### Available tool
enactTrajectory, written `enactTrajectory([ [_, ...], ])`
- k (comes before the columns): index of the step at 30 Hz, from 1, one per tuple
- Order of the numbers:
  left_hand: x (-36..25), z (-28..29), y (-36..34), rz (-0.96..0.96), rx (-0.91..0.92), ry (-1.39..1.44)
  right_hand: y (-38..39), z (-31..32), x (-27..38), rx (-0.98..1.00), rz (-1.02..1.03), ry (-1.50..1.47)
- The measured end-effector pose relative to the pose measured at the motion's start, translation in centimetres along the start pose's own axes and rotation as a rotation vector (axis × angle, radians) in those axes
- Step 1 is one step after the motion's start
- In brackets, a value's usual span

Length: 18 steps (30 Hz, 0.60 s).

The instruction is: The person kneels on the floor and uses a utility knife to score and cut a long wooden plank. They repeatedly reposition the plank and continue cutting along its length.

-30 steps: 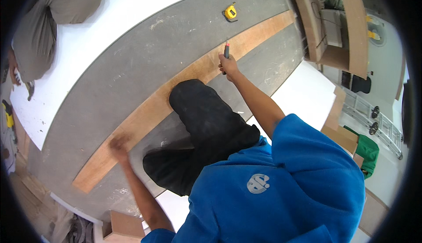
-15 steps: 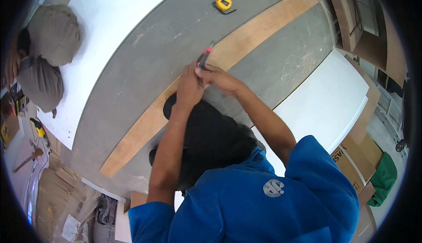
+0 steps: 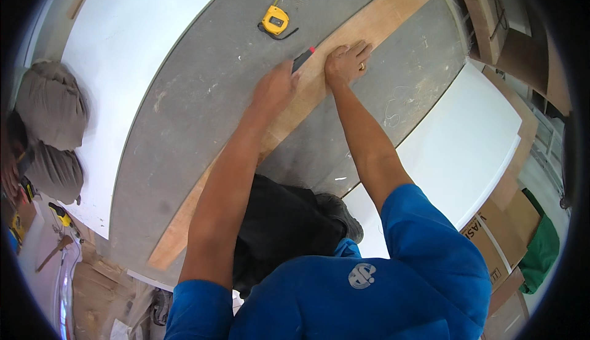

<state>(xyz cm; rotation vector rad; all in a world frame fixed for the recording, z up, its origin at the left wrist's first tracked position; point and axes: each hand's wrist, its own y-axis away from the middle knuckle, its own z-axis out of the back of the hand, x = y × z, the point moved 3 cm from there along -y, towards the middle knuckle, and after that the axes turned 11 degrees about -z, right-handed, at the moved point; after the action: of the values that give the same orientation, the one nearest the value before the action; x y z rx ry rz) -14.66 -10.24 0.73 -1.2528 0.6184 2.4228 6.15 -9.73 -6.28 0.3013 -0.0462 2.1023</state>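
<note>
Black-trousered leg, folded. Left hand: closed around black tool with red tip, which is held at left edge of wooden strip; blade not made out. Right hand: laid on strip, fingers extended, nothing seen grasped; ring worn. Strip: laid lengthwise over grey sheet. Yellow tape measure: placed on sheet beyond tool. White panel: set along sheet's left edge.

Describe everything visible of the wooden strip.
The wooden strip is long, flat, light brown and unevenly toned. It slants lower left to upper right across a grey board, partly hidden by the left forearm. The right hand rests on it; the left hand's grip holds a dark tool by its upper edge.
</note>
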Motion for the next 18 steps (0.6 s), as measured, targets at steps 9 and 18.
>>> enactTrajectory([
  [9,-0.4,-3.9,-9.1,-0.099,0.008,-0.048,0.1,-0.2,0.5,0.074,-0.032,0.041],
  [18,-2.7,-2.2,-12.8,-0.099,0.172,-0.198,-0.3,0.0,0.7,0.086,-0.048,0.071],
])
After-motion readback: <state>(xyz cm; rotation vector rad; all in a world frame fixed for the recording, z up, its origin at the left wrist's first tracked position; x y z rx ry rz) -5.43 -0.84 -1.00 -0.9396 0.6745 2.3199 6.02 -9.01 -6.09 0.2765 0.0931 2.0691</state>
